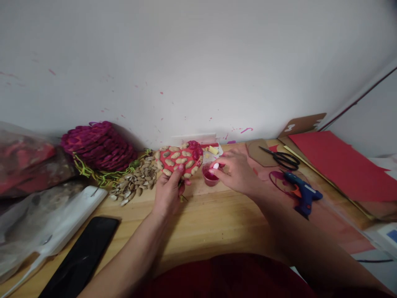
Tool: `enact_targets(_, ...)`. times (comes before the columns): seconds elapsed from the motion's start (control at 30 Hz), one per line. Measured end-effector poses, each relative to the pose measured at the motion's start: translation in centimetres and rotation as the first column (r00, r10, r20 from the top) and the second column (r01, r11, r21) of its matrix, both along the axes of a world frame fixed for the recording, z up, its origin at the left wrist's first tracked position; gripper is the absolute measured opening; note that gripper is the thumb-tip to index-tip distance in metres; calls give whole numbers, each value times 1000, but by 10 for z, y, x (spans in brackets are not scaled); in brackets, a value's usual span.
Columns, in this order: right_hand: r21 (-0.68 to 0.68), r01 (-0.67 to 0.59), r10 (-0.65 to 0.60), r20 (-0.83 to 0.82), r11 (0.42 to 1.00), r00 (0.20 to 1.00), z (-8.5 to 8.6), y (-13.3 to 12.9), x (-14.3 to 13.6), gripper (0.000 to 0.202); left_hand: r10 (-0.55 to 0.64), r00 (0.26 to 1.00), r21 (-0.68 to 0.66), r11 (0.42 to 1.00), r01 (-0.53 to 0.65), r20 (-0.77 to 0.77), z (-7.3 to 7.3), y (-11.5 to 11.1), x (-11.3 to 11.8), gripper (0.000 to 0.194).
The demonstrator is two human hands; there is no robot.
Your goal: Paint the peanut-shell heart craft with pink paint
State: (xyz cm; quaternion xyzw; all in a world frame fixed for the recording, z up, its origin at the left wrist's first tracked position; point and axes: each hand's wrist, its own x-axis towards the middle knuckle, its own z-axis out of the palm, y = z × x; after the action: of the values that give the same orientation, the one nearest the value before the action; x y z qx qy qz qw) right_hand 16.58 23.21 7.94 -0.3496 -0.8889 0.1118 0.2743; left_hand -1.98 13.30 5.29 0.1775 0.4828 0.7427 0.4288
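My left hand [169, 188] grips a red piece [175, 160] covered with peanut shells, its thumb on the front. Magenta paint coats the shells at the piece's upper right; the others are plain tan. My right hand [234, 171] pinches a small white-ended tool [216, 165] over a clear cup [211, 179] of magenta paint. The tool's lower end is hidden in or behind the cup. Cup and red piece stand close together, between my hands.
Loose shells [133, 182] and a magenta stack [99, 145] lie left, with a power strip [74, 219] and phone [82, 256] nearer. Scissors [282, 158], a blue glue gun [305, 192] and red sheets [344, 165] are right. A wall [186, 74] rises behind.
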Motion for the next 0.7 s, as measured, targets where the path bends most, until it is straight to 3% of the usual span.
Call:
enact_targets(0.1, -64, -22, 17, -74, 998, 997, 7, 1, 5, 10, -1, 1000, 3, 1000, 1, 18, 1, 0, 0, 48)
enact_targets(0.23, -140, -59, 15, -297, 988, 955, 18, 6, 16, 15, 6, 998, 2, 1000, -6, 56, 1, 0, 0, 47)
enact_targets(0.43, -224, -208, 13, -650, 952, 760, 21, 6, 16, 16, -18, 993, -45, 999, 23, 114, 3, -1, 0, 47)
enact_targets(0.53, -207, -241, 35, -687, 948, 726, 20, -1, 11, 12, -32, 991, -63, 997, 41, 132, 4, -1, 0, 44)
enact_targets(0.7, -162, -223, 62, -660, 961, 749, 18, -8, 7, 8, -39, 985, -82, 995, 53, 166, 6, -1, 1, 34)
